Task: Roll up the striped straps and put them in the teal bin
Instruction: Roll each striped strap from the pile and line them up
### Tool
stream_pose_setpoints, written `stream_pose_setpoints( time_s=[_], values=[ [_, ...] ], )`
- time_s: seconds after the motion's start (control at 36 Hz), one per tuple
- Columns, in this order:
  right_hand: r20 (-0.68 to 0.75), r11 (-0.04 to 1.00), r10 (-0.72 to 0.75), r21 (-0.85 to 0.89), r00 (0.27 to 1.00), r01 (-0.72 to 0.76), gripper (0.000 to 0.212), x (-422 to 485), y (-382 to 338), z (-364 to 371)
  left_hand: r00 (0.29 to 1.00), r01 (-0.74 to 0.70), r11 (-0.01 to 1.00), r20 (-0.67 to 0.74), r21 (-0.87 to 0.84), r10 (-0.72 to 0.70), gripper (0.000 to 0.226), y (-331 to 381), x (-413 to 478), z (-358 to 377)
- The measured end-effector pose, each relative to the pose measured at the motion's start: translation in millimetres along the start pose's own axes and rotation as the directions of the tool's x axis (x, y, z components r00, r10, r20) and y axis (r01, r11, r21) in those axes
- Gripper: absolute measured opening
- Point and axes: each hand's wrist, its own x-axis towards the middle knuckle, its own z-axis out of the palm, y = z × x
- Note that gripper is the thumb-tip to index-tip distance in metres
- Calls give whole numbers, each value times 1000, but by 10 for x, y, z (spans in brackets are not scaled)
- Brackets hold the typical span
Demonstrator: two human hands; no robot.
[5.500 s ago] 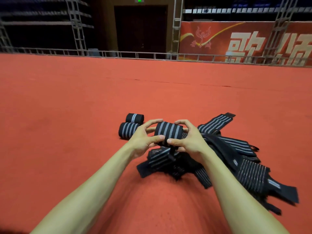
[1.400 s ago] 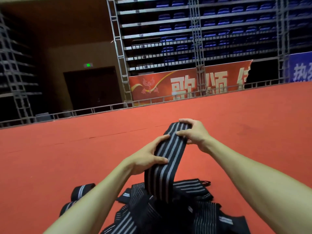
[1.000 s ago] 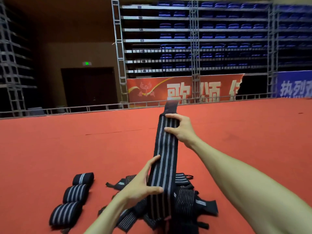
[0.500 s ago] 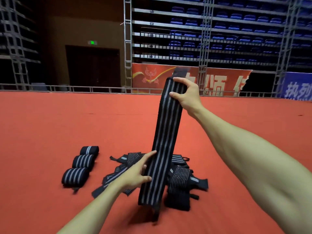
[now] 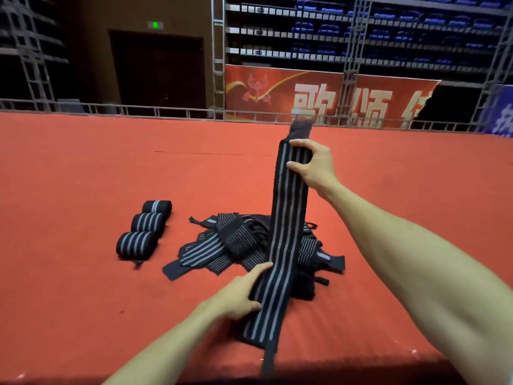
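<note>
A long black strap with grey stripes hangs stretched out in front of me over the red carpet. My right hand pinches it near its top end. My left hand holds it low down, thumb on the front and fingers behind. Under it lies a loose pile of striped straps. Three rolled straps lie in a row to the left of the pile. No teal bin is in view.
The red carpet spreads wide on all sides. A low metal railing borders its far edge, with scaffolding, a red banner and blue seats behind.
Earlier a roll was between both hands; it now lies as the third roll at left. A new strap has been lifted and stretched out, my left hand sliding down it.
</note>
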Motion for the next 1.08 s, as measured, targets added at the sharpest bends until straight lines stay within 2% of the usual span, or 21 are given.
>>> stream_pose_setpoints(
  time_s=[0.06,0.14,0.19,0.28,0.39,0.56,0.61,0.64,0.81,0.92,1.03,1.08],
  values=[
    [11,1000,14,4,1000,-14,46,-48,119,5,1000,-20,991,3,129,19,81,32,-10,49],
    [13,999,31,13,999,-31,46,-54,277,-15,1000,4,980,22,199,-9,69,-48,73,69],
    [13,999,42,18,999,-42,46,-61,366,-8,998,18,982,59,188,-30,64,-93,129,74],
    [28,998,56,36,998,-57,46,-119,479,18,999,-1,985,44,171,-7,52,-125,221,17],
    [18,997,65,34,998,-66,45,-195,683,33,999,8,992,-47,128,-2,33,-78,462,-235],
    [-38,993,114,9,993,-114,43,-329,1158,43,987,-46,989,-144,140,66,21,124,1034,-652],
    [-38,991,132,0,991,-132,43,-468,1195,63,986,-45,991,-152,126,64,21,231,1101,-751],
    [-70,988,157,6,985,-157,43,-416,1508,59,990,-58,989,-123,138,75,22,267,1487,-734],
    [-68,978,209,-3,976,-210,45,-468,1981,71,994,-54,960,-77,274,78,30,242,2335,-800],
    [-107,970,245,23,964,-244,46,-490,2406,61,1000,-15,933,26,359,7,35,112,2936,-683],
    [-82,959,284,25,955,-283,46,-558,2632,87,979,27,910,174,413,-108,45,-28,3233,-495],
    [-75,958,286,28,955,-285,46,-586,2689,95,978,36,916,173,400,-114,45,-64,3268,-459]
  ],
)
